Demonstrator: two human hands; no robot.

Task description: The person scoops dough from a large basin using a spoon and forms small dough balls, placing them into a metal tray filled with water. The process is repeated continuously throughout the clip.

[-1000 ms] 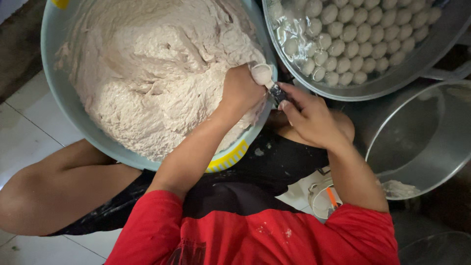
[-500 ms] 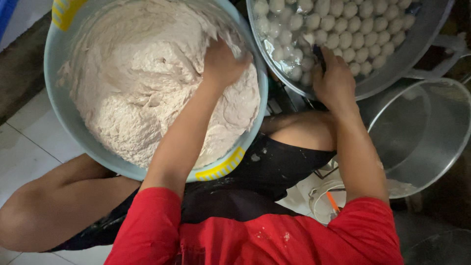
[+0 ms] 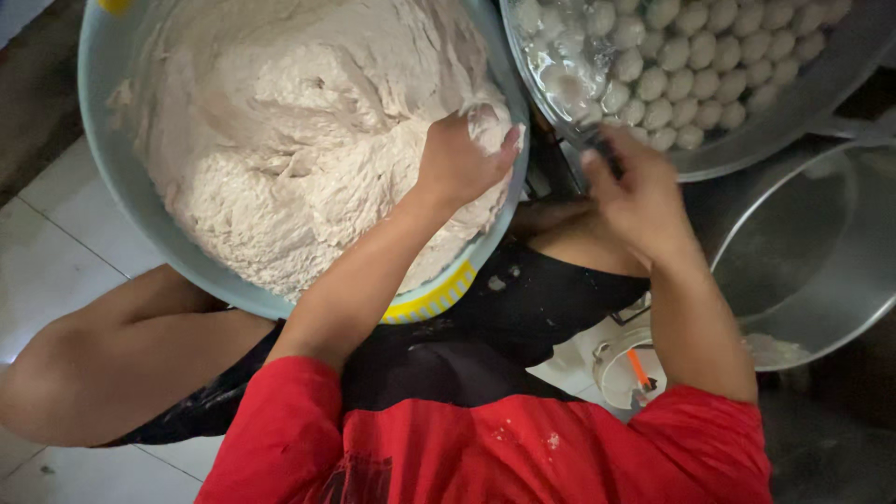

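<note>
Much of your view is cut off. The pale blue basin (image 3: 112, 177) runs out of frame at the top and left, so you see only its near rim, with a yellow patch where it meets your lap. The metal tray (image 3: 793, 131) of balls is also cropped at the top and right, and the steel pot (image 3: 821, 271) beside it loses its far side to the frame edge.

Your left hand (image 3: 457, 163) is sunk into the dough (image 3: 299, 140) at the basin's right edge. The fingers curl tight around a lump of it, and the fingertips are buried, so only the knuckles and thumb show. The dough is a big, pale, sticky mass, ragged and torn on top, smeared up the basin wall.

Your right hand (image 3: 635, 191) is blurred by motion at the near rim of the tray. The fingers look pinched narrow around something thin and dark, possibly a small tool handle, but the blur makes it hard to say for sure.

In the tray the dough balls (image 3: 709, 65) are small, round and smooth, packed in close rows, wet and glossy on the left where liquid pools.

Below your right forearm, a small round container (image 3: 630, 373) with an orange piece inside is half hidden by your red sleeve (image 3: 485, 448).
</note>
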